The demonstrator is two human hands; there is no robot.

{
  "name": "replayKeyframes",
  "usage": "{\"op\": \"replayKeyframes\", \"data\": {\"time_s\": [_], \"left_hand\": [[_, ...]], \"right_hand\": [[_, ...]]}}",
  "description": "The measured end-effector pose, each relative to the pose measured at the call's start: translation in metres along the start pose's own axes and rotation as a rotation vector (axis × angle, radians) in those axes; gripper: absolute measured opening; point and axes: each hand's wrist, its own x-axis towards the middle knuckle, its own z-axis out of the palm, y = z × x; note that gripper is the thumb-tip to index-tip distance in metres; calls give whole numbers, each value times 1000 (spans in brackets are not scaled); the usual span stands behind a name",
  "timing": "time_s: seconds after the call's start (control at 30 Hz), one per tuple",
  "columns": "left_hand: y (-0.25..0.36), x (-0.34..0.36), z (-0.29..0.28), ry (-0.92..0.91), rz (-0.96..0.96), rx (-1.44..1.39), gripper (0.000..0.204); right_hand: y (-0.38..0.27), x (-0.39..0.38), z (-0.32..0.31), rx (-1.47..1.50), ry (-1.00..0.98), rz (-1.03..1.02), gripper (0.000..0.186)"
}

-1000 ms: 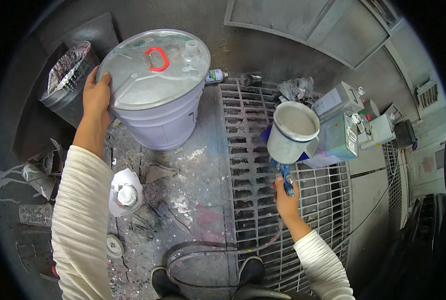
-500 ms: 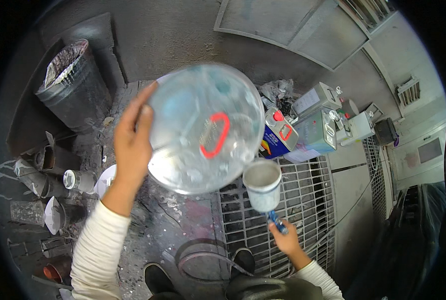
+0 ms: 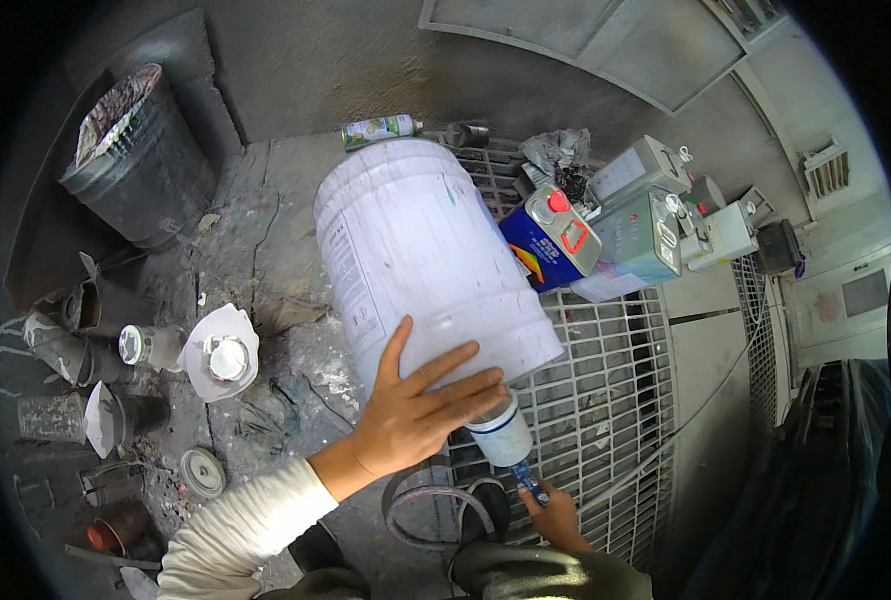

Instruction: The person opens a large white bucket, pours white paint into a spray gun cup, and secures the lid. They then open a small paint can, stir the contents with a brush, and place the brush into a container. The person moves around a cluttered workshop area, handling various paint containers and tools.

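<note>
A large white pail point(image 3: 416, 240) lies tipped toward me, its lower end over a small grey cup point(image 3: 501, 440) with a blue band. My left hand point(image 3: 416, 415) grips the pail near that lower end, fingers spread across its side and partly in front of the cup. My right hand point(image 3: 551, 510) is closed on the blue handle point(image 3: 528, 480) attached under the cup. The pail's lid and spout are hidden from this angle, as is whether anything flows into the cup.
Metal cans point(image 3: 636, 245), a blue can point(image 3: 551, 250) and a spray can point(image 3: 378, 131) stand or lie behind. A dark bin point(image 3: 156, 180) and paint pots point(image 3: 151, 345) are on the left. A hose point(image 3: 431, 510) loops by my boots, beside a floor grating point(image 3: 616, 400).
The pail has tipped from upright, through lid facing me, to side facing up. My left hand has moved down and right, my right hand slightly left and lower, bringing the cup under the pail.
</note>
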Motion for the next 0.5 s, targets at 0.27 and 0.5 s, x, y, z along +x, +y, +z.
{"op": "replayKeyframes", "data": {"time_s": [0.27,0.5], "left_hand": [[-44,39,-75,311,-318,-76,42],[-44,21,-70,285,-319,-86,43]], "right_hand": [[-12,41,-26,41,350,-373,57],[-5,47,-25,16,352,-370,61]]}}
